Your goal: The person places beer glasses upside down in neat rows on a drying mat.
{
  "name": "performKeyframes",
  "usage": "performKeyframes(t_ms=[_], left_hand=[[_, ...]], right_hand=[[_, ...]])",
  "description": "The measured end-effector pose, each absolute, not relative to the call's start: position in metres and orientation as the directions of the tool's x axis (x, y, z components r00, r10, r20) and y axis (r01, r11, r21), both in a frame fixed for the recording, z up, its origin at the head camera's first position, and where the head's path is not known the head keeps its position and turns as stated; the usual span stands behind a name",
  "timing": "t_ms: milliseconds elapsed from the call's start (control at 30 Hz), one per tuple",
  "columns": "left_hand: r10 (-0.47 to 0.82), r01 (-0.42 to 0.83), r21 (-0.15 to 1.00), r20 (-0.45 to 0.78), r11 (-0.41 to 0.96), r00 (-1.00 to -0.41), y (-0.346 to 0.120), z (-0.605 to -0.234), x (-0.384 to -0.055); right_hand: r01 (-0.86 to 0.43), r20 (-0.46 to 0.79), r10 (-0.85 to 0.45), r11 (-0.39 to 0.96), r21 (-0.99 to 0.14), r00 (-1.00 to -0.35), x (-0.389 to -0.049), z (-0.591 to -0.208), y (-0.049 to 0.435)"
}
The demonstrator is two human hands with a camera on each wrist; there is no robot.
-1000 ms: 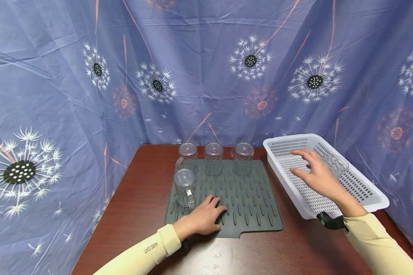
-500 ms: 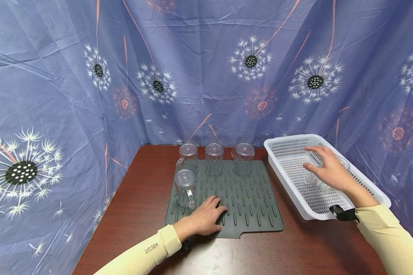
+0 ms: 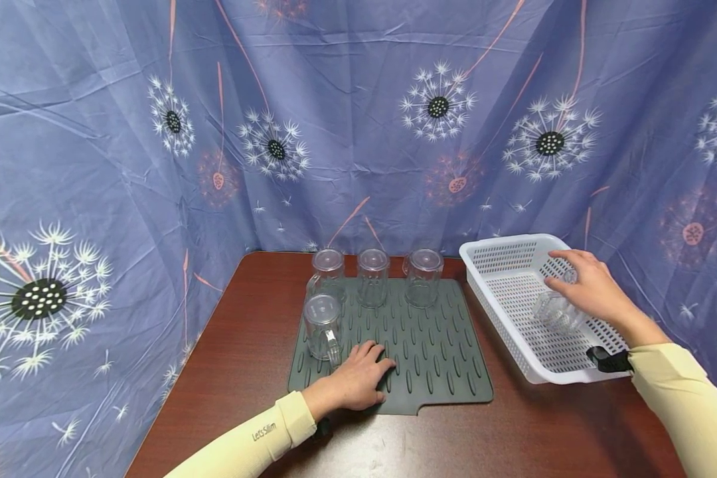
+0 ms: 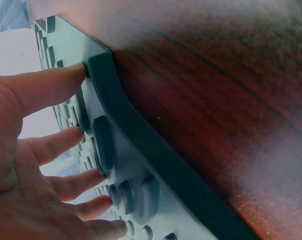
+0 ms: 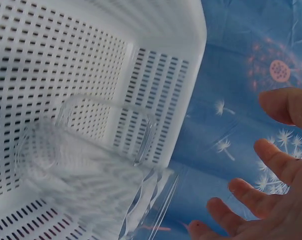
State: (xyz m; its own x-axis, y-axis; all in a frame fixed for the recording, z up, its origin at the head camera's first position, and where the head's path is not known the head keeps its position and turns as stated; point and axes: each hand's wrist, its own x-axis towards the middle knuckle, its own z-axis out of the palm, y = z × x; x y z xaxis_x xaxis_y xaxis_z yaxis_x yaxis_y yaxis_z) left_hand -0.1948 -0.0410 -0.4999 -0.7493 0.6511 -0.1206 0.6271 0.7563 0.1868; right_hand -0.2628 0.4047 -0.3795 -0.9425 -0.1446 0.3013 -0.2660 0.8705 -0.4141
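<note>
My left hand (image 3: 358, 378) rests on the front part of a dark grey ridged mat (image 3: 430, 362), fingers spread; in the left wrist view the thumb (image 4: 58, 85) touches the mat's edge. Just beyond it stands an upside-down clear glass mug (image 3: 321, 328), handle toward the hand. My right hand (image 3: 591, 285) hovers over the right side of a white perforated basket (image 3: 494, 315), fingers parted and holding nothing. Below it, a clear glass mug (image 3: 551, 312) lies tilted in the basket, partly hidden by the hand. In the right wrist view, this mug (image 5: 85, 180) is apart from the fingers (image 5: 281, 162).
Along the mat's back edge stand an upside-down glass mug (image 3: 328, 272) at left, another mug (image 3: 372, 282) in the middle and a third mug (image 3: 424, 279) at right. A brown wooden table (image 3: 233, 345) bears everything. A blue dandelion-print curtain (image 3: 358, 133) hangs behind.
My right hand has moved right across the basket, uncovering the mug's left end and covering its right end. The left hand stays in place on the mat.
</note>
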Motion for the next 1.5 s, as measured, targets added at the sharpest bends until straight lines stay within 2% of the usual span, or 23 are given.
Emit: performKeyframes(t_ms=[233,633,833,1100,1500], left_hand=[[0.655,0.621,0.230,-0.126,0.749,-0.745,-0.041,-0.500,-0.193],[0.642,0.607,0.235,-0.123,0.759,-0.756,-0.040,-0.500,-0.194],[0.638,0.603,0.230,-0.125,0.764,-0.760,-0.039,-0.498,-0.193],[0.642,0.603,0.242,-0.137,0.760,-0.754,-0.037,-0.499,-0.194],[0.631,0.591,0.243,-0.145,0.769,-0.762,-0.038,-0.497,-0.194]], right_hand=[[-0.219,0.259,-0.125,0.902,-0.373,-0.958,-0.268,-0.383,0.417],[-0.128,0.181,-0.069,0.931,-0.341,-0.981,-0.278,-0.387,0.436],[-0.137,0.165,-0.088,0.940,-0.313,-0.982,-0.281,-0.392,0.443],[-0.122,0.014,-0.123,0.946,-0.302,-0.992,-0.282,-0.395,0.452],[-0.169,0.012,-0.172,0.948,-0.271,-0.985,-0.280,-0.397,0.452]])
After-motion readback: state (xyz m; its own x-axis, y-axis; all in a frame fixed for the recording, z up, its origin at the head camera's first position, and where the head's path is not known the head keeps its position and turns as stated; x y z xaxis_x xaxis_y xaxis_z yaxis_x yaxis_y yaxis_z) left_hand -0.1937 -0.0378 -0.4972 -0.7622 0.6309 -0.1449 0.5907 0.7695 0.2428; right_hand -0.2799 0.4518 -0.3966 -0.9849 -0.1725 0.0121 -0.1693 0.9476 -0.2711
